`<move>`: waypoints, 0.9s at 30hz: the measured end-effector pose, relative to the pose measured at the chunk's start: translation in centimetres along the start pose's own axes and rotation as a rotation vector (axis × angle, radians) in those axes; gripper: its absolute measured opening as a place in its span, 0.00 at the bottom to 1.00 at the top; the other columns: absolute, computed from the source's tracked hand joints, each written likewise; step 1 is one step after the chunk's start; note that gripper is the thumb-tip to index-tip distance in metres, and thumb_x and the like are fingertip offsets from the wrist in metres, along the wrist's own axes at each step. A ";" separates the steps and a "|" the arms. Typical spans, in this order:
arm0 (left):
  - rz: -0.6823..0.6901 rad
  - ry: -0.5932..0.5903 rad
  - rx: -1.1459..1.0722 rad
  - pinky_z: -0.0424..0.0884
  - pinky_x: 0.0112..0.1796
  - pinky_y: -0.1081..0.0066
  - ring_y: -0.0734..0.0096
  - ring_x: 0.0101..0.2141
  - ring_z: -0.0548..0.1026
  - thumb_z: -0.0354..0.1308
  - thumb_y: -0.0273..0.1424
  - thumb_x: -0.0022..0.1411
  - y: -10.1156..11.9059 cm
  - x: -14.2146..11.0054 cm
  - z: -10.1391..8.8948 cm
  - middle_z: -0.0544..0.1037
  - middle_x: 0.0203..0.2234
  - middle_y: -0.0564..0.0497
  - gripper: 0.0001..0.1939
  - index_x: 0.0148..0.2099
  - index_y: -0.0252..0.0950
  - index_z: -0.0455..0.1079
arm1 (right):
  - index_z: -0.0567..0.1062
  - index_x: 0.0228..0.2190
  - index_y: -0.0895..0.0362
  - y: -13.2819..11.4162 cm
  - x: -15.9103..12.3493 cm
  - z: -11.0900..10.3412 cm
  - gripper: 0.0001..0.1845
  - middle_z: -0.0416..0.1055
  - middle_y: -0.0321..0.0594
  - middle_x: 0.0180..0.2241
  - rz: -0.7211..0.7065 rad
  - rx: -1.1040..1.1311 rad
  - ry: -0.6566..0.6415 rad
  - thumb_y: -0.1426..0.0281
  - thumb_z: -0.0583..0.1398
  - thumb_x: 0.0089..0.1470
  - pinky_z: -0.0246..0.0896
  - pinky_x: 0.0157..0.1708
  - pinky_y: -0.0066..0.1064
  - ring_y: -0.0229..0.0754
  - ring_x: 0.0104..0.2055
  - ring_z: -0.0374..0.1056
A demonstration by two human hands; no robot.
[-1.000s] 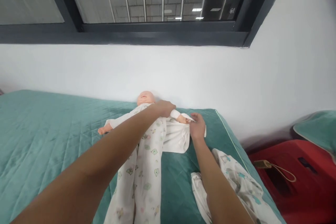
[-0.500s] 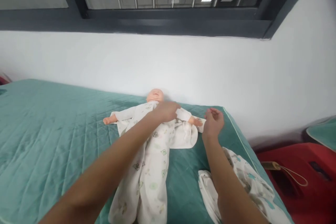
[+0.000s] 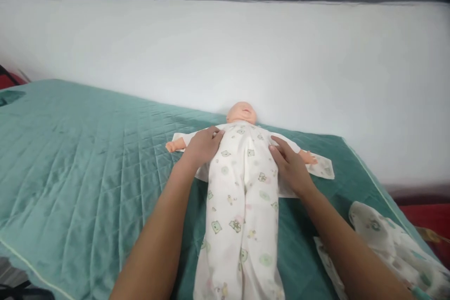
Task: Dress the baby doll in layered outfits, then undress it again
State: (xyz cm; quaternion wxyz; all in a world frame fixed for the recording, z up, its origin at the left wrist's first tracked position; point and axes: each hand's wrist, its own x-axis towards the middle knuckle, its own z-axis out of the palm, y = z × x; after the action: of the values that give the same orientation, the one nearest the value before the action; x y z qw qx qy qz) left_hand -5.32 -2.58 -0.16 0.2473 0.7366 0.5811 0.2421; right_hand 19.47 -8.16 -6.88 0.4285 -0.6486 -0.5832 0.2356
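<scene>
A baby doll (image 3: pixel 242 113) lies on its back on the green quilted mattress cover, arms spread, its head against the wall. Printed white baby pants (image 3: pixel 242 187) are spread flat over its chest, covering its body and legs. My left hand (image 3: pixel 206 144) has its fingers curled on the pants' upper left edge. On the opposite edge, my right hand (image 3: pixel 288 163) holds the cloth between thumb and fingers. An opened baby shirt (image 3: pixel 323 168) shows beneath the doll's outstretched arm.
Crumpled printed baby clothes (image 3: pixel 393 243) lie at the right, partly behind my right forearm. The green quilted cover (image 3: pixel 105 159) extends left. A white wall (image 3: pixel 176 56) rises behind the doll. Something red (image 3: pixel 427 220) stands beyond the right edge.
Both hands have moved from the doll's arm on the right to the two sides of its chest. The pants now lie straight and centred. The camera has tilted down.
</scene>
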 end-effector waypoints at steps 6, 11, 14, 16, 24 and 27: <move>0.083 0.041 -0.217 0.69 0.45 0.63 0.60 0.42 0.75 0.46 0.46 0.67 0.0 0.4 1.0 0.79 0.43 0.48 0.21 0.45 0.38 0.72 | 0.66 0.57 0.49 -0.6 -0.2 0.4 0.32 0.75 0.41 0.43 0.092 0.179 0.064 0.47 0.56 0.56 0.65 0.41 0.39 0.46 0.41 0.70; 0.263 0.187 -0.118 0.62 0.56 0.57 0.56 0.56 0.66 0.48 0.42 0.67 0.5 0.9 2.7 0.74 0.52 0.44 0.19 0.52 0.37 0.70 | 0.71 0.52 0.52 -0.4 0.0 0.1 0.28 0.76 0.43 0.41 0.067 0.051 0.116 0.49 0.56 0.57 0.65 0.43 0.40 0.46 0.40 0.70; 0.382 0.097 -0.144 0.59 0.59 0.59 0.59 0.59 0.63 0.47 0.41 0.68 0.9 0.9 3.4 0.71 0.56 0.47 0.20 0.57 0.39 0.66 | 0.75 0.46 0.54 -0.6 -0.1 -0.1 0.23 0.76 0.44 0.41 -0.037 -0.067 0.246 0.52 0.56 0.58 0.65 0.44 0.42 0.47 0.41 0.70; 0.374 0.035 -0.167 0.60 0.59 0.58 0.58 0.59 0.64 0.47 0.44 0.68 1.1 0.8 3.5 0.70 0.58 0.47 0.22 0.59 0.40 0.64 | 0.75 0.43 0.53 -1.0 -0.2 0.0 0.20 0.75 0.45 0.43 -0.141 -0.072 0.255 0.53 0.56 0.58 0.65 0.46 0.43 0.48 0.44 0.70; 0.417 0.024 -0.231 0.62 0.57 0.60 0.58 0.58 0.66 0.57 0.46 0.61 1.6 0.4 3.4 0.70 0.58 0.50 0.26 0.58 0.43 0.64 | 0.62 0.59 0.44 -2.1 -0.8 0.9 0.29 0.57 0.39 0.64 -0.248 0.181 -0.046 0.55 0.59 0.58 0.51 0.64 0.47 0.48 0.66 0.52; 0.450 0.053 -0.229 0.65 0.54 0.61 0.60 0.55 0.69 0.57 0.44 0.62 2.1 0.1 3.5 0.73 0.53 0.50 0.20 0.54 0.42 0.66 | 0.55 0.62 0.42 -2.1 -1.0 0.8 0.37 0.49 0.38 0.67 -0.255 0.114 -0.092 0.55 0.62 0.55 0.41 0.68 0.49 0.48 0.69 0.44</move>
State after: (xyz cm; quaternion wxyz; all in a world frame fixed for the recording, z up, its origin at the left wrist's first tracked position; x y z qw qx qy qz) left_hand -1.48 -3.17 -1.45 0.2538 0.8080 0.3774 0.3746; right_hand 17.40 -8.95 -5.73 0.4638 -0.5324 -0.6656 0.2416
